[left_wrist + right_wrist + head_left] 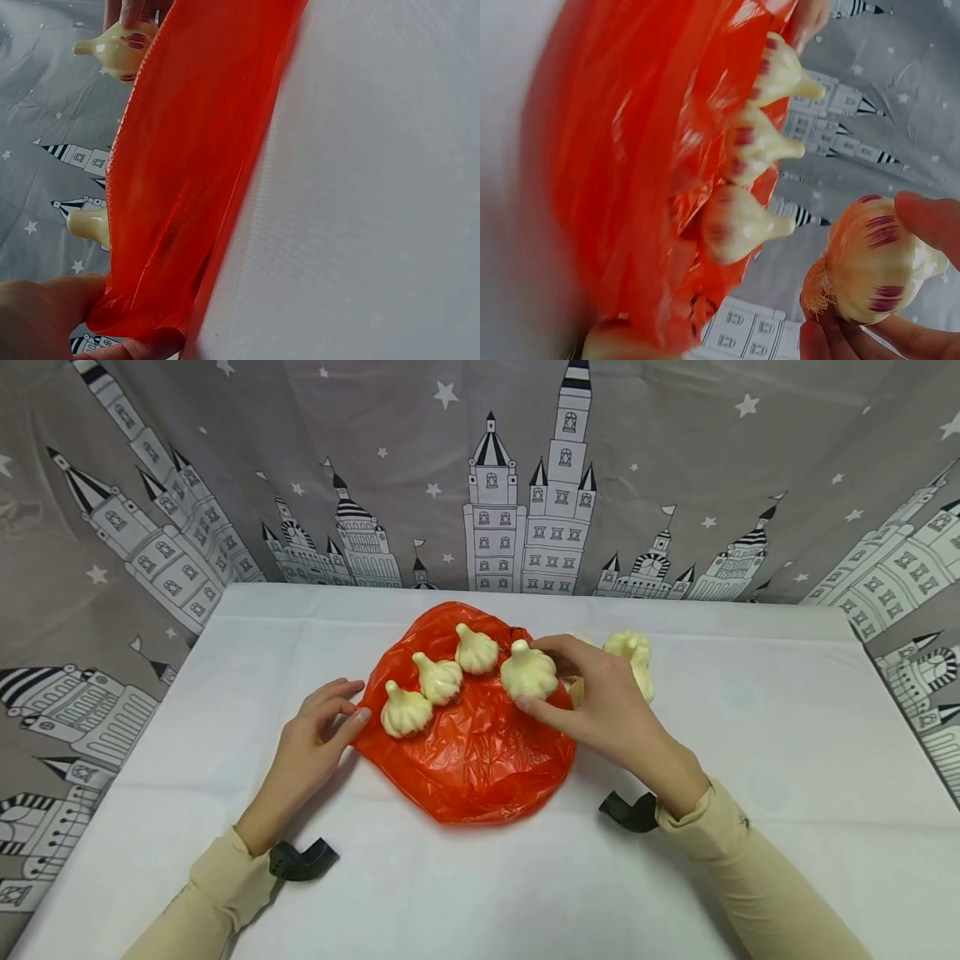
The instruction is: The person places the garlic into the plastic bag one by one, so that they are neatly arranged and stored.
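Observation:
A red plastic bag (472, 760) lies spread on the table, with three pale garlic bulbs (406, 710) in a slanting row on its left and far side. My left hand (318, 727) pinches the bag's left edge between thumb and fingers; in the left wrist view the red film (180, 180) runs up from that pinch. Over the bag's right side, my right hand (600, 693) grips another garlic bulb (528, 671) between thumb and fingers. The right wrist view shows this held bulb (877, 259) with purple streaks and a tuft of roots, apart from the three others.
More garlic bulbs (630, 652) sit right of the bag, partly hidden behind my right hand. A white cloth (750, 718) covers the table. A grey curtain (420, 460) printed with castles hangs behind it. Black wrist mounts (303, 860) stick out at both cuffs.

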{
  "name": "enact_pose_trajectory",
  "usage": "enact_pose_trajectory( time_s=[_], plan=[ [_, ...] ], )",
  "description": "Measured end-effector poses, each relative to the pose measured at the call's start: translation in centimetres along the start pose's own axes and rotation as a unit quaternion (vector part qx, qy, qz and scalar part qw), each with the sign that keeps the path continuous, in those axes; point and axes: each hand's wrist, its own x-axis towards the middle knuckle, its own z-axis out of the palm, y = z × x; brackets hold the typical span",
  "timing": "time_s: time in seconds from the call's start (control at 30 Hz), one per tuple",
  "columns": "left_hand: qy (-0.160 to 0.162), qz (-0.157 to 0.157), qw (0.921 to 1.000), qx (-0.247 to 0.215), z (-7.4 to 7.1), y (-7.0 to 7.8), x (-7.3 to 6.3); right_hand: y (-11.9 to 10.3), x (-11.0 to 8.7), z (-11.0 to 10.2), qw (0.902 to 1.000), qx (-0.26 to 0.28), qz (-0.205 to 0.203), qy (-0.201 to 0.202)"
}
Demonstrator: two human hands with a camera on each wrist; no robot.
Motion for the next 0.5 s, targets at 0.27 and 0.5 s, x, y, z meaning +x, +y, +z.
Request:
enact_pose_trajectory(
  time_s=[0.27, 0.5],
  plan=[
    [0.0, 0.0, 1.0, 0.0, -0.1, -0.1, 0.0, -1.0, 0.0, 1.6, 0.9997, 0.011, 0.01, -0.022],
    [0.001, 0.0, 1.0, 0.001, 0.0, -0.1, 0.1, -2.0, 0.2, 3.6, 0.9984, 0.003, 0.007, -0.056]
  ],
)
